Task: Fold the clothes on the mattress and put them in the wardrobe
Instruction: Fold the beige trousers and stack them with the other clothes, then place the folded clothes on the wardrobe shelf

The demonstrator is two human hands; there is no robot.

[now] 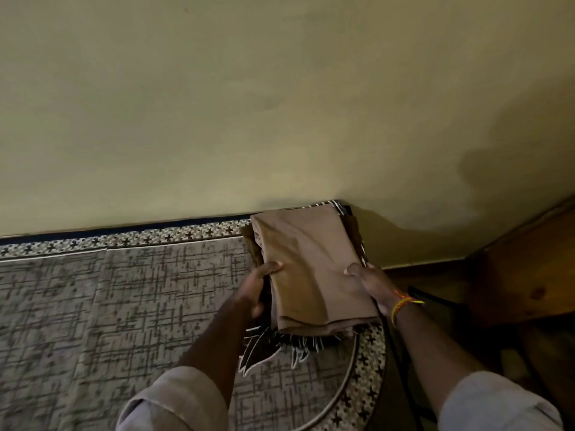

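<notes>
A stack of folded clothes [311,269] is held up between both hands over the right end of the mattress [109,306]. Its top piece is plain tan cloth; dark brown and black-and-white patterned pieces show underneath at the edges. My left hand [261,284] grips the stack's left side with the thumb on top. My right hand [370,284], with an orange-yellow thread band at the wrist, grips the right side the same way. The mattress has a grey cross-hatch cover with a dark cross-patterned border. No wardrobe interior is visible.
A plain yellowish wall [249,104] fills the upper view, directly behind the mattress. A brown wooden panel or piece of furniture [529,275] stands at the right, close to the mattress corner. Dark floor shows below it.
</notes>
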